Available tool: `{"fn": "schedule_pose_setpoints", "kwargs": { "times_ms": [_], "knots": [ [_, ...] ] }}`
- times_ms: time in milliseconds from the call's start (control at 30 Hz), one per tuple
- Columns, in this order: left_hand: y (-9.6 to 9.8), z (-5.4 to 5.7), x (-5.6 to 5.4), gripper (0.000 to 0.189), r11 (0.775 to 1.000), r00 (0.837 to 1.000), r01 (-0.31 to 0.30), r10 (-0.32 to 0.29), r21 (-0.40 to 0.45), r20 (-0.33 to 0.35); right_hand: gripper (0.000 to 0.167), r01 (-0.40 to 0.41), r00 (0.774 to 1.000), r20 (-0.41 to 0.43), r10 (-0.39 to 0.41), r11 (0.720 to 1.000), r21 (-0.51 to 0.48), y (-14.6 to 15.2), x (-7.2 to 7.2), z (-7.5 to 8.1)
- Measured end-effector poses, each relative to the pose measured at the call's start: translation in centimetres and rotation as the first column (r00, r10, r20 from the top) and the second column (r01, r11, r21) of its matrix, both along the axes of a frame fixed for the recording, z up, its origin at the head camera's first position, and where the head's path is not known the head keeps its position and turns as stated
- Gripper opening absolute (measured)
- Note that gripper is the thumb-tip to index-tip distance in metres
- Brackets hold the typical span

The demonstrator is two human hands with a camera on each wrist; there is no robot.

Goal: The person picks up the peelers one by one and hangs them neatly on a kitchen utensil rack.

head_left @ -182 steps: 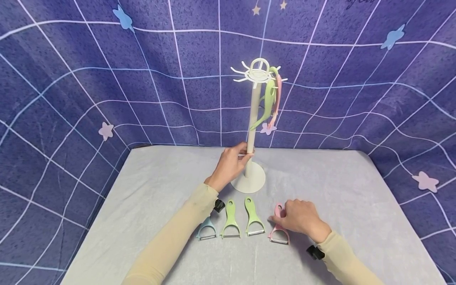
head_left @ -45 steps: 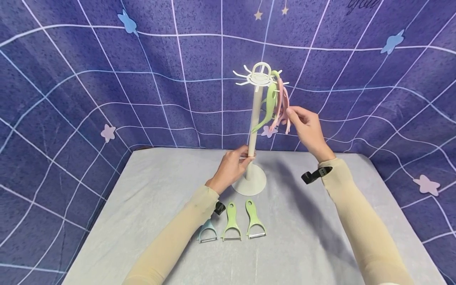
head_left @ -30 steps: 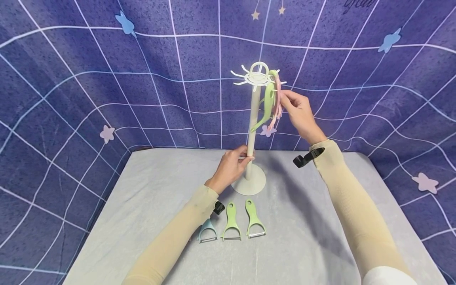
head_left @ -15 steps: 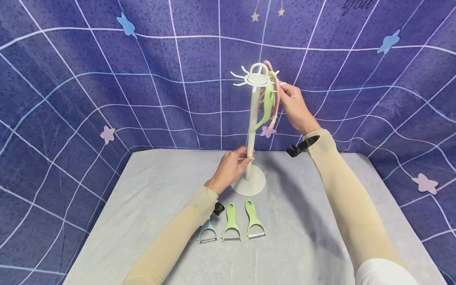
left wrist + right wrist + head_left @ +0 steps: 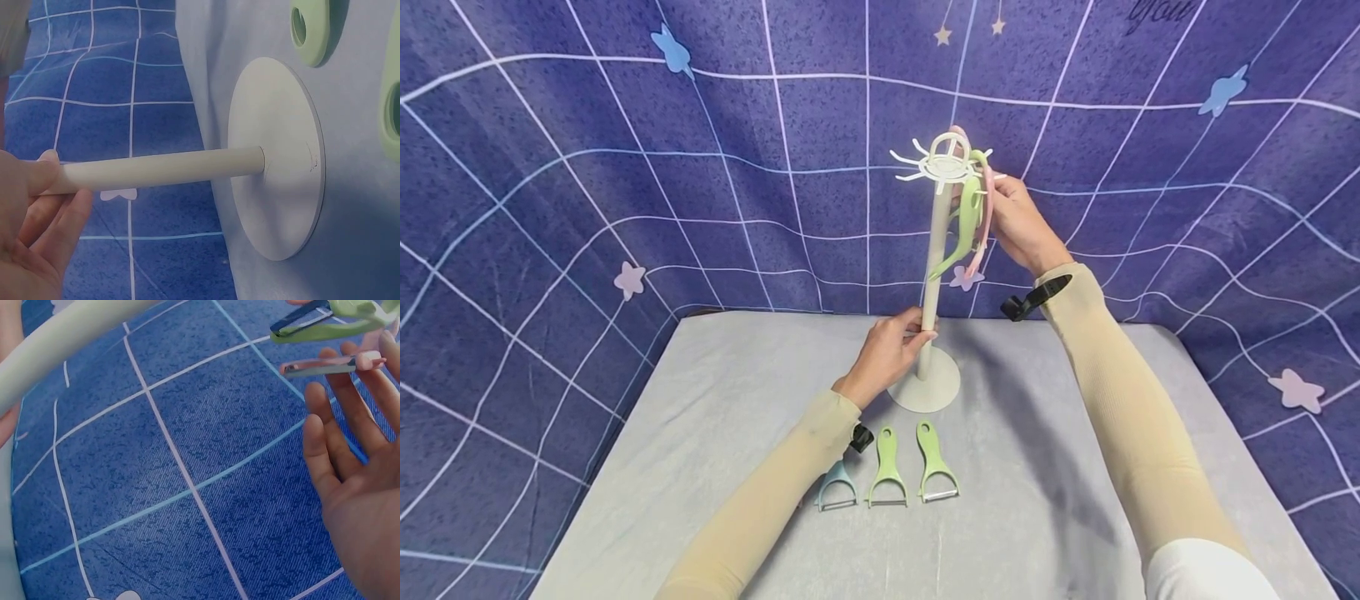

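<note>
A cream stand (image 5: 937, 258) with a ring of hooks (image 5: 947, 170) stands upright on its round base. My left hand (image 5: 886, 354) grips its pole low down. A green peeler (image 5: 967, 221) and a pink peeler (image 5: 987, 217) hang from hooks on the right. My right hand (image 5: 1022, 225) is behind them, partly hidden, and holds another pink peeler (image 5: 325, 367) by the thumb and fingers in the right wrist view. In the head view this one's handle top (image 5: 958, 131) shows behind the hooks; whether it is on a hook I cannot tell.
On the grey-covered table (image 5: 1037, 517) lie two green peelers, one left (image 5: 887, 454) and one right (image 5: 931, 450), in front of the base. A blue peeler (image 5: 837, 479) lies partly under my left forearm. A blue-purple patterned curtain (image 5: 775, 208) surrounds the table.
My right hand has picked the pink peeler up from the table and raised it to the hooks, then moved left behind the hanging peelers. My left hand has stayed on the pole.
</note>
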State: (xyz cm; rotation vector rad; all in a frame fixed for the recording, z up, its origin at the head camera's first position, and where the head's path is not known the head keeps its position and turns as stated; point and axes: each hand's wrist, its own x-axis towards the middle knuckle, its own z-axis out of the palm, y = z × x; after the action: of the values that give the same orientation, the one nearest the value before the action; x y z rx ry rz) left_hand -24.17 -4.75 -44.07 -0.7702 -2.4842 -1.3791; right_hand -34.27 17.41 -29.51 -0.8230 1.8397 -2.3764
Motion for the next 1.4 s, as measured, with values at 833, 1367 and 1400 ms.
{"fn": "schedule_pose_setpoints", "kwargs": {
  "times_ms": [833,1367,1400],
  "knots": [
    [-0.1,0.0,-0.1,0.019,1.0,1.0,0.016,-0.016,0.0,0.006,0.038,-0.198,0.976,0.075,0.205,0.975,-0.099,0.0,-0.7,-0.3],
    [0.0,-0.1,-0.1,0.019,1.0,1.0,0.009,-0.009,-0.008,0.009,0.032,-0.172,0.979,0.084,0.184,0.977,-0.126,0.1,-0.2,-1.1],
    [0.0,-0.1,-0.1,0.018,1.0,1.0,0.009,-0.009,-0.007,0.011,0.031,-0.168,0.98,0.085,0.18,0.977,-0.131,0.1,-0.2,-1.2]
  ]
}}
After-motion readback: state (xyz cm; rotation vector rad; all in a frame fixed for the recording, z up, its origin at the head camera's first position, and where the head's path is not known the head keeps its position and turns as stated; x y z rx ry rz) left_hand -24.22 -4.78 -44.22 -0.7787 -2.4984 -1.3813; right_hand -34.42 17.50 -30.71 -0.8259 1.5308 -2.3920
